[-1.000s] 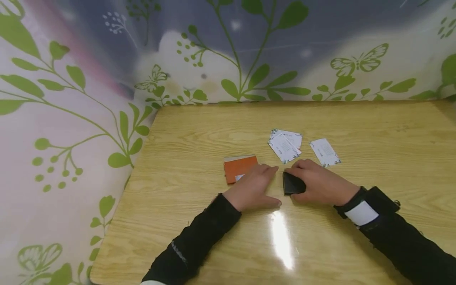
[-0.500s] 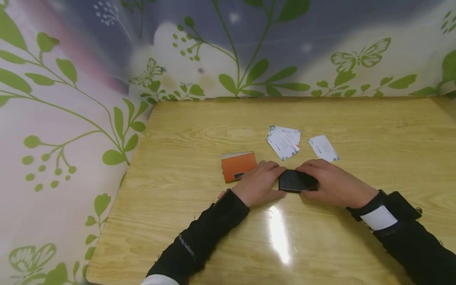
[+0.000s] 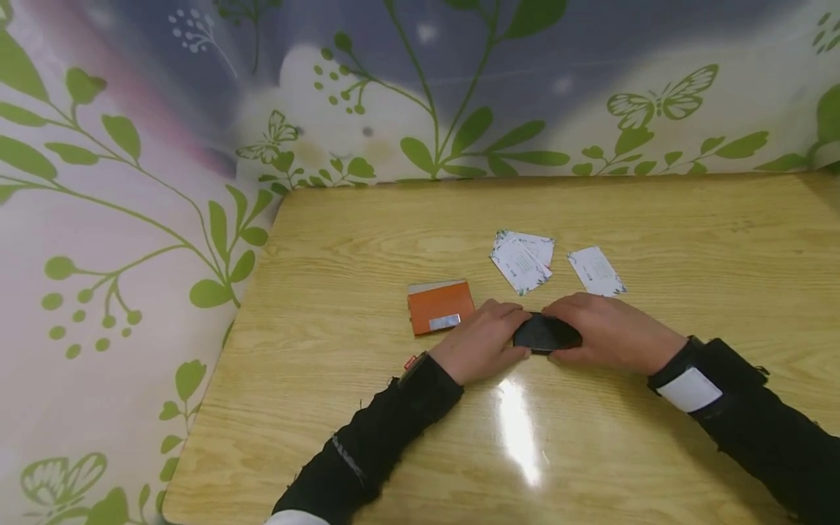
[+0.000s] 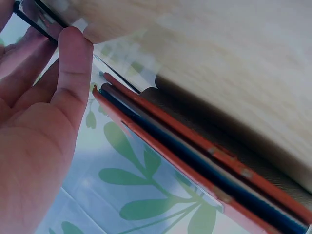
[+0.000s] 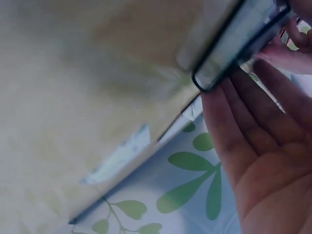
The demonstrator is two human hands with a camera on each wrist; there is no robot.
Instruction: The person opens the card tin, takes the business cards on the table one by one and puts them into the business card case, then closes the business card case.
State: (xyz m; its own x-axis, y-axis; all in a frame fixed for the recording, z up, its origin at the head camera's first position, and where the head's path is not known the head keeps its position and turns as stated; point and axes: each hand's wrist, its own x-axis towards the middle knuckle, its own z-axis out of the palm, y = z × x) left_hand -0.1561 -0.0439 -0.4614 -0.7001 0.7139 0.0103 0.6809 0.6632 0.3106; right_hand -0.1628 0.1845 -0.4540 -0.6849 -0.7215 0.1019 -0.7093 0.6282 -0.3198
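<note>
A small flat black case (image 3: 546,332), the size of a card case, lies flat between both hands in front of the person. My left hand (image 3: 477,343) holds its left end, thumb at the near edge and fingers at the far edge. The right hand (image 3: 610,332) grips the opposite end the same way and hides it. In the right wrist view the case (image 5: 234,48) shows a shiny silvery side framed by black edges. Beside the left hand rests an orange card wallet (image 3: 441,302) with a silvery plate; its layered edge shows in the left wrist view.
Beyond the hands, several white printed cards (image 3: 521,270) overlap in a pile. Another white card (image 3: 596,271) lies to the right of the pile. The wooden table (image 3: 341,240) meets patterned walls at its back and left.
The left hand has moved right and taken hold of the black case, which the right hand held alone at first. More of the orange wallet now shows.
</note>
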